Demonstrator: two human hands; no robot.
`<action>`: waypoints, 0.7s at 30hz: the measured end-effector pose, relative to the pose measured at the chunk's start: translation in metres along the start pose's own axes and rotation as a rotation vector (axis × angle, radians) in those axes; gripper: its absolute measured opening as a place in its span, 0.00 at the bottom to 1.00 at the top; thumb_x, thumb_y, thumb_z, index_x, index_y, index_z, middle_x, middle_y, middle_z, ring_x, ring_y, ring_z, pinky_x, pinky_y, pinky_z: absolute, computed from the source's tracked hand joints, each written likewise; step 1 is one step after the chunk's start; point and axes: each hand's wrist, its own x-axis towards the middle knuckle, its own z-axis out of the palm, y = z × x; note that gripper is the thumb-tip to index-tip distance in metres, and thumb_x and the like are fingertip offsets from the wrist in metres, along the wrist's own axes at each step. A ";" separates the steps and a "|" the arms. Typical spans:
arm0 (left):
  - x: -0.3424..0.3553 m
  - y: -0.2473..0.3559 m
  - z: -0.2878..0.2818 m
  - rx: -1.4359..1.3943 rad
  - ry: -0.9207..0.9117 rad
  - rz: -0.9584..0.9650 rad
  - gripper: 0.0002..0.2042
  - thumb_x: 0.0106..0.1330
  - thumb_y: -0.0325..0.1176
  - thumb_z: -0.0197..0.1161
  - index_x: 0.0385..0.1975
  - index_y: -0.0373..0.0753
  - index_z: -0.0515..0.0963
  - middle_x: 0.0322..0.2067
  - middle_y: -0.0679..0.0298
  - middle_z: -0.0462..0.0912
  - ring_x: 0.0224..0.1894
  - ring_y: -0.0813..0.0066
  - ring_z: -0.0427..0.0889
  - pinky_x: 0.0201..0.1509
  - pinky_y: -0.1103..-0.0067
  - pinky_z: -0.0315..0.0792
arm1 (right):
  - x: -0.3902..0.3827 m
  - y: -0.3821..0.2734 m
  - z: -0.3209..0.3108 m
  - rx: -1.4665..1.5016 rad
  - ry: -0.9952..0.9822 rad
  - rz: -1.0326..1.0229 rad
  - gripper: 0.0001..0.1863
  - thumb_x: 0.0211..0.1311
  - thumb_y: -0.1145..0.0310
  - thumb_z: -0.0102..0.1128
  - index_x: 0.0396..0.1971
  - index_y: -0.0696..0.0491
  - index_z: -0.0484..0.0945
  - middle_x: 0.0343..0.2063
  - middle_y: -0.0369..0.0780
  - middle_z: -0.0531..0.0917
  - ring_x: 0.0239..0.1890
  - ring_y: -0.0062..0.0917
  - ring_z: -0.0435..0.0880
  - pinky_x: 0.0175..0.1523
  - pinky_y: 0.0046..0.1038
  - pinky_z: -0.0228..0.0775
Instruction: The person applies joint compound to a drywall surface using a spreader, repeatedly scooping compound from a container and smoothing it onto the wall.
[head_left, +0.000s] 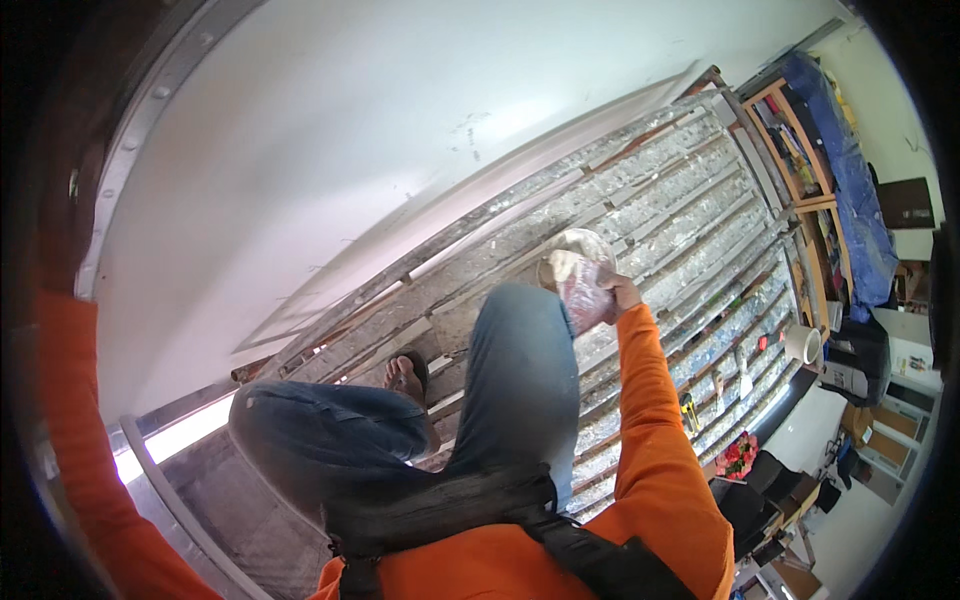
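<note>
My right hand [623, 291] grips the side of a crumpled, reddish see-through plastic bag [585, 295] beside my right knee. Pale, whitish stuff shows at the bag's top. Against its far side is a round, white-smeared rim [588, 240], perhaps of a bucket; the bag and my knee hide the rest. My left arm [68, 370] in its orange sleeve reaches up along the left edge, next to a curved grey metal bar [112, 190]. The left hand is lost in the dark rim of the picture, so its fingers do not show.
I am on a platform of paint-spattered slats [690, 190] beside a white wall [330, 130]. Toward its right edge lie a yellow-black tool [689, 412], scrapers [743, 372] and a white pot [802, 344]. Beyond and below are a wooden shelf [795, 140], blue sheeting [850, 190] and red flowers [737, 455].
</note>
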 end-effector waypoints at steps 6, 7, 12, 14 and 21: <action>-0.088 0.005 0.002 -0.063 -0.090 -0.176 0.21 0.75 0.31 0.56 0.67 0.39 0.72 0.65 0.52 0.73 0.67 0.51 0.71 0.71 0.64 0.63 | -0.054 -0.053 -0.027 0.059 -0.001 -0.176 0.37 0.43 0.67 0.57 0.59 0.62 0.74 0.48 0.47 0.84 0.49 0.40 0.84 0.62 0.41 0.76; -0.093 0.008 0.004 -0.096 -0.051 -0.193 0.22 0.75 0.32 0.57 0.67 0.39 0.71 0.66 0.53 0.72 0.67 0.50 0.70 0.72 0.63 0.62 | -0.055 -0.061 -0.027 0.034 -0.008 -0.184 0.36 0.43 0.66 0.57 0.58 0.62 0.75 0.48 0.46 0.84 0.48 0.40 0.84 0.60 0.40 0.77; -0.111 -0.021 0.023 0.113 0.035 -0.082 0.28 0.66 0.27 0.63 0.67 0.42 0.69 0.68 0.50 0.67 0.69 0.46 0.66 0.71 0.58 0.64 | -0.064 -0.115 0.032 -0.026 -0.122 -0.341 0.25 0.43 0.64 0.61 0.45 0.56 0.81 0.34 0.41 0.84 0.33 0.33 0.83 0.37 0.31 0.79; -0.071 0.011 0.010 0.040 -0.023 -0.082 0.26 0.71 0.39 0.61 0.67 0.40 0.69 0.65 0.50 0.70 0.66 0.48 0.68 0.70 0.58 0.63 | -0.068 -0.134 0.054 0.029 0.028 -0.420 0.22 0.42 0.64 0.63 0.42 0.55 0.81 0.30 0.40 0.82 0.30 0.32 0.81 0.32 0.30 0.77; -0.097 0.013 -0.008 0.006 -0.055 -0.169 0.31 0.68 0.33 0.64 0.71 0.44 0.64 0.67 0.53 0.67 0.67 0.47 0.66 0.71 0.58 0.62 | -0.046 -0.125 0.199 0.213 -0.708 -0.343 0.17 0.53 0.71 0.63 0.44 0.51 0.76 0.25 0.31 0.69 0.26 0.21 0.65 0.27 0.24 0.56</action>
